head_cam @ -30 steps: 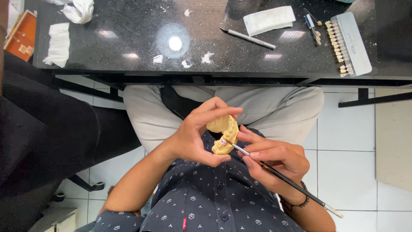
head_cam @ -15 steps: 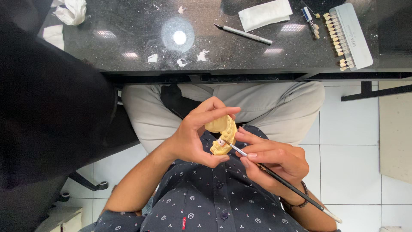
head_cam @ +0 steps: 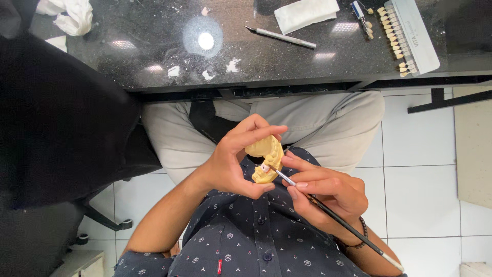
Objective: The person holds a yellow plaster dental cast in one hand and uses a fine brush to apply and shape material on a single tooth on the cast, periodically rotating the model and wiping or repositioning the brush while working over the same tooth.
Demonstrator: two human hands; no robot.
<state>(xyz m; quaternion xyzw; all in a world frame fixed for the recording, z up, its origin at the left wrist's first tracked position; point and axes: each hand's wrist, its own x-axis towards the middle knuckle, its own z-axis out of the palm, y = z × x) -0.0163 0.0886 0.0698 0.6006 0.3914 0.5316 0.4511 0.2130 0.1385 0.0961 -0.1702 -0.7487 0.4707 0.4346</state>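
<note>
Two hands at work over the lap, below the near edge of the dark speckled stone worktop (head_cam: 154, 51), which serves as landmark throughout.

Item 1: pale yellow plaster dental cast (head_cam: 266, 158), horseshoe-shaped, with a small whitish tooth part on its lower side. Position: well below the worktop's near edge, above the dark patterned button shirt (head_cam: 246, 241). It sits inside the curl of the left hand (head_cam: 233, 164), fingers arched over its top and thumb under its bottom, closed around it.

Item 2: thin brush with black handle and silver ferrule (head_cam: 328, 213). Pinched between thumb and fingers of the right hand (head_cam: 328, 192), pen fashion, hand closed on it. The tip touches the whitish part of the cast; the handle slants away from the worktop toward the lower right. The right hand lies just beside the cast, on its right.

Item 3: beige trousers (head_cam: 328, 120), directly under the worktop's near edge.

Item 4, on the worktop, right end: white tray of tooth shade samples (head_cam: 410, 36), set in a row.

Item 5, on the worktop, centre right: folded white tissue (head_cam: 306, 13); just below it a slim grey-handled instrument (head_cam: 282, 37).

Item 6, on the worktop, left end: crumpled white cloth (head_cam: 69, 15).

Item 7, on the worktop, middle: scattered white crumbs (head_cam: 233, 65).
</note>
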